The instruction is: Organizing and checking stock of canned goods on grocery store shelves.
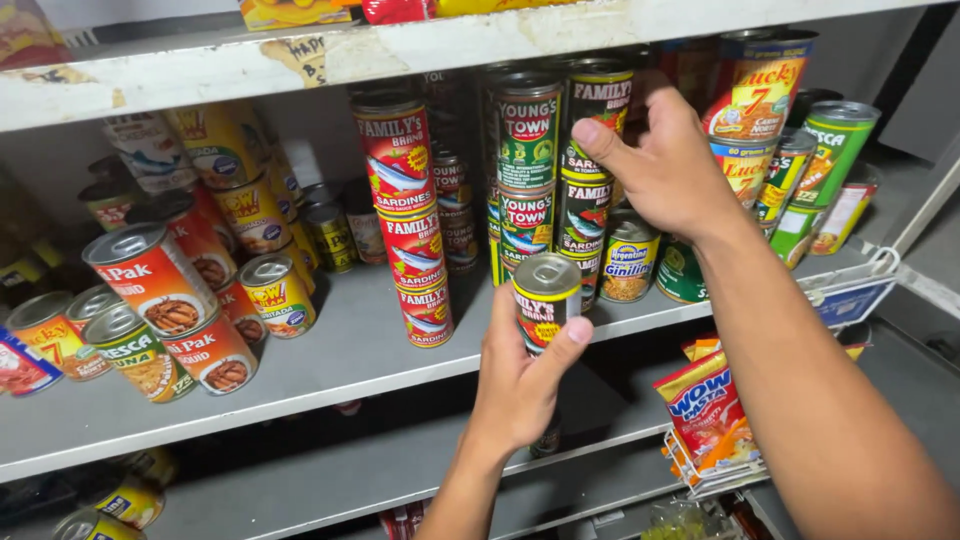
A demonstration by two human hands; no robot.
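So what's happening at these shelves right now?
A person stands at a grey shelf crowded with canned food. The left hand holds a dark sardine can upright in front of the shelf edge. The right hand reaches in higher, its grip on the top can of a dark stack. A stack of three red sardine cans stands just left of that, and red-and-white cans lie tilted at the far left.

Grey shelving unit, 3 boards visible: chipped, paint-worn top shelf [420,50], middle shelf [340,360] backed by a dim grey wall [60,170], lower shelf [330,480] in shadow, white wire rack [700,480] clipped at its right end, light falling from the front.
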